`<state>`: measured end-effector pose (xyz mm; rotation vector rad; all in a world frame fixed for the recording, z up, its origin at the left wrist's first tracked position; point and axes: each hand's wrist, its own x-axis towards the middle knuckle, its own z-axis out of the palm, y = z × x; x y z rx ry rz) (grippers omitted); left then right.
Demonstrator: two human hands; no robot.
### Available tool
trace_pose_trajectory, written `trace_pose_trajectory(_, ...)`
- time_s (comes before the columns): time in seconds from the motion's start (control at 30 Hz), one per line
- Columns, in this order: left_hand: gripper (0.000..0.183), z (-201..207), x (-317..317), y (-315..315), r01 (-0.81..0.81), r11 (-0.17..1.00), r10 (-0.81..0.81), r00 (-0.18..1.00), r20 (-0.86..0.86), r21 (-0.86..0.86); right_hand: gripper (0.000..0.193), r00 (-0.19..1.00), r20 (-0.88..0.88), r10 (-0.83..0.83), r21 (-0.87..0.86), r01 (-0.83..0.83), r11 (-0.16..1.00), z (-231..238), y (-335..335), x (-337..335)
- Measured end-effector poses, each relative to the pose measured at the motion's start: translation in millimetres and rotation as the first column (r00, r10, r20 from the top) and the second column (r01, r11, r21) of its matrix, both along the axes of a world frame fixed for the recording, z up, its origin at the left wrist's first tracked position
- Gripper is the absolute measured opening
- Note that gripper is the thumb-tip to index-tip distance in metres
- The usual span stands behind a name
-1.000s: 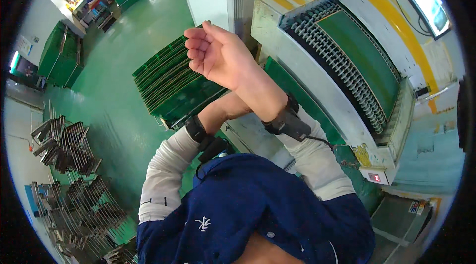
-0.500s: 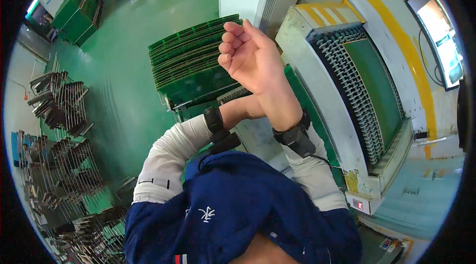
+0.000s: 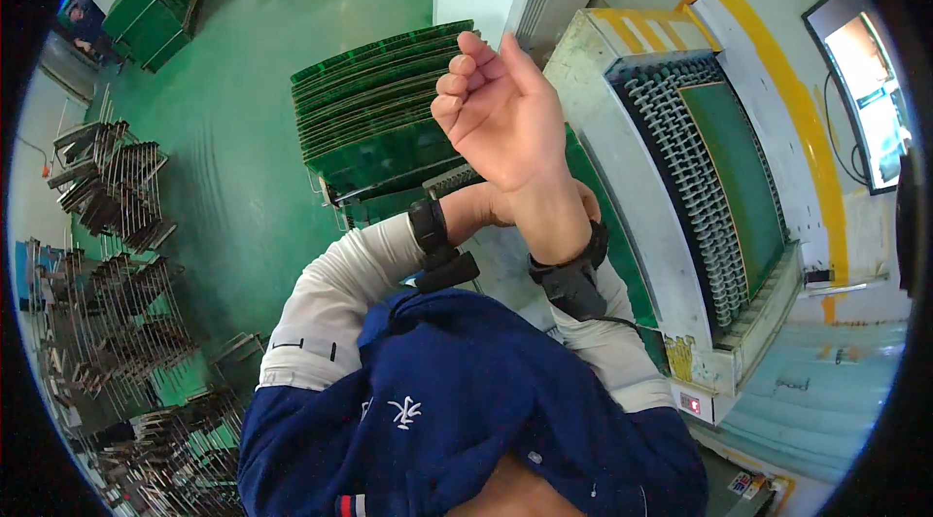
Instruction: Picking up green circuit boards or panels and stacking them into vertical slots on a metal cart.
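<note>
A head-worn fisheye looks down past right hand (image 3: 505,119).

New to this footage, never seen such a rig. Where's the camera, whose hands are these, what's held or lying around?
There's no robot: these are a person's bare hands. The view comes from the left of two head-worn fisheye cameras looking down, so straight edges bend. The right hand is raised, palm toward the camera, fingers partly curled, holding nothing. The left hand is mostly hidden behind the right wrist, so its grip can't be told. Beyond them stands a row of green panels; to the right, a single green sheet lies on a machine's rollers.
</note>
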<state>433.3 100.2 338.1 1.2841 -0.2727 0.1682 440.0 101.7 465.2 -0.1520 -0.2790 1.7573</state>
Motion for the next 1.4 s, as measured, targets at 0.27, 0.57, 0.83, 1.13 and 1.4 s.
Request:
trace_pose_trajectory(0.27, 0.036, 33.7, -3.0, -1.1, 0.121, 0.992, -0.122, 0.988, -0.091, -0.026, 0.038, 0.995, -0.1, -0.003, 0.027, 0.006, 1.0, -0.8, -2.0, 6.5)
trace_pose_trajectory(0.57, 0.025, 23.2, 6.9, -7.6, 0.122, 0.992, -0.119, 0.99, -0.072, 0.026, 0.039, 0.994, -0.105, -0.037, -0.021, 0.035, 0.999, -7.3, -5.3, 8.8)
trace_pose_trajectory(0.83, 0.026, -55.5, -14.7, -5.9, -0.199, 0.98, 0.199, 0.98, -0.001, 0.006, 0.027, 0.985, 0.079, -0.151, -0.17, 0.162, 0.972, -87.9, 9.6, 43.3)
trace_pose_trajectory(1.13, 0.022, -51.1, -130.8, 48.0, -0.643, 0.75, 0.425, 0.65, -0.631, -0.157, 0.017, 0.593, 0.801, -0.083, -0.358, 0.585, 0.728, -236.9, -90.4, 190.3)
trace_pose_trajectory(1.4, 0.01, -189.1, -287.0, 74.0, -0.838, -0.091, 0.527, 0.417, -0.74, -0.538, 0.027, -0.225, 0.964, 0.141, 0.124, 0.852, 0.509, -302.6, -175.3, 317.2)
